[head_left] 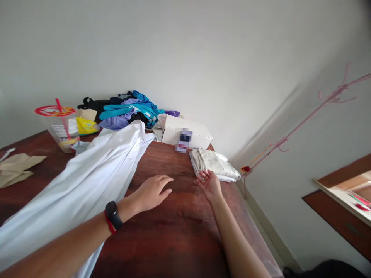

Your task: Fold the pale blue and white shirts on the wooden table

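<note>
My left hand, with a dark band on its wrist, is held over the dark wooden table, thumb and fingers apart and nothing in them. To its left a long white shirt with buttons stretches across the table from the near left. My right hand is palm up, fingers loosely curled and holding nothing. Just beyond its fingertips lies a stack of folded whitish patterned cloth; whether the fingers touch it I cannot tell.
A white box stands by the wall, beside a heap of blue, purple and black clothes. On the left are a plastic cup with a red straw, a yellow packet and brown paper. A pink coat stand leans in view at right.
</note>
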Demonstrator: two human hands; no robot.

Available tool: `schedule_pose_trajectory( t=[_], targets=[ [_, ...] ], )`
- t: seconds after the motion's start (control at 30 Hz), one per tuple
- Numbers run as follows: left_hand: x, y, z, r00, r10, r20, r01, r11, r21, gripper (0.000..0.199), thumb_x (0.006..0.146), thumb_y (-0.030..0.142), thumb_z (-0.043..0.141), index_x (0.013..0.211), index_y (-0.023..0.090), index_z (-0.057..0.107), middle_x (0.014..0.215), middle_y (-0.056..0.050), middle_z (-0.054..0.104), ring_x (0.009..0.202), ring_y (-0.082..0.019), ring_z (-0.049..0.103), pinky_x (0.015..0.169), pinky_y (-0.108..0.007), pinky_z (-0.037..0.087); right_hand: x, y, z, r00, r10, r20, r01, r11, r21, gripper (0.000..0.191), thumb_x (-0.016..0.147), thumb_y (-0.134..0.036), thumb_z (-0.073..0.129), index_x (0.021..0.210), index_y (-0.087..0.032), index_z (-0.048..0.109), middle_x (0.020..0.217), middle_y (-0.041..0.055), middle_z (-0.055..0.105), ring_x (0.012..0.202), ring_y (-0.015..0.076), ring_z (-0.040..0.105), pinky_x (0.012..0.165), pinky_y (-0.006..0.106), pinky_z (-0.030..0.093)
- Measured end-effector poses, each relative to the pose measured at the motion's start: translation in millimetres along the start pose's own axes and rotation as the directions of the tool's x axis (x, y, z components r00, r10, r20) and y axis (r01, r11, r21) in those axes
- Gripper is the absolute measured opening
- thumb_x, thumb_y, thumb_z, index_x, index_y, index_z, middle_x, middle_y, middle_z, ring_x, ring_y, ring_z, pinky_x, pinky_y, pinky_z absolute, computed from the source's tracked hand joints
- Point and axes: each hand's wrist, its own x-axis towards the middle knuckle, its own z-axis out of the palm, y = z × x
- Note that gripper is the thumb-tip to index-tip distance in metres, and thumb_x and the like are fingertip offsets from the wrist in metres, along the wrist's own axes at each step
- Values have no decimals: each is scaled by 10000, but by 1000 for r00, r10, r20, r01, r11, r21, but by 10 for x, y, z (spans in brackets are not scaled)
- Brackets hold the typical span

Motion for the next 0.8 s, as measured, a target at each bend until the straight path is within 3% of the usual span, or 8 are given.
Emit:
schedule_pose_trajectory(
  t=[0.17, 0.3, 0.47, 0.7, 0.8],
  targets=[
    [3, 3, -13, 1000, 1, 27, -2, 1000, 26, 374, 989, 315, 550, 1333, 193, 634, 1367, -102, 644, 1269, -271, 592, 1119, -432, 440, 103, -115, -112, 995, -77, -57, 82, 991, 106, 109, 947, -290, 513, 937, -246, 414, 766, 3, 710, 591, 163, 706, 565, 288, 607],
    [5, 21, -30, 999, 15, 46, -17, 999, 35, 360, 991, 318, 553, 1314, 195, 654, 1354, -99, 654, 1266, -271, 594, 1120, -432, 438, 198, -211, -202, 982, -147, -120, 165, 974, 157, 99, 958, -269, 519, 967, -245, 424, 734, -7, 711, 531, 137, 674, 557, 269, 612],
    [6, 36, -45, 996, 44, 73, -46, 999, 25, 330, 983, 303, 571, 1274, 196, 685, 1323, -93, 676, 1246, -276, 607, 1113, -437, 443, 242, -247, -231, 975, -188, -119, 207, 963, 174, 87, 936, -218, 556, 975, -224, 479, 782, 19, 742, 513, 115, 656, 547, 233, 609],
    [8, -4, -38, 996, 68, 63, -69, 998, 2, 372, 979, 317, 572, 1325, 209, 652, 1325, -94, 674, 1263, -283, 595, 1113, -451, 438, 267, -284, -249, 980, -189, -59, 197, 959, 204, 53, 960, -224, 565, 960, -212, 514, 893, 50, 767, 539, 88, 652, 537, 191, 603],
    [9, -22, -27, 995, 78, 60, -77, 997, -12, 332, 978, 323, 572, 1270, 214, 686, 1302, -90, 688, 1256, -278, 600, 1117, -446, 436, 361, -310, -309, 984, -164, -75, 177, 963, 204, 122, 976, -281, 579, 912, -208, 506, 759, 14, 731, 457, 79, 596, 452, 164, 560]
  ],
)
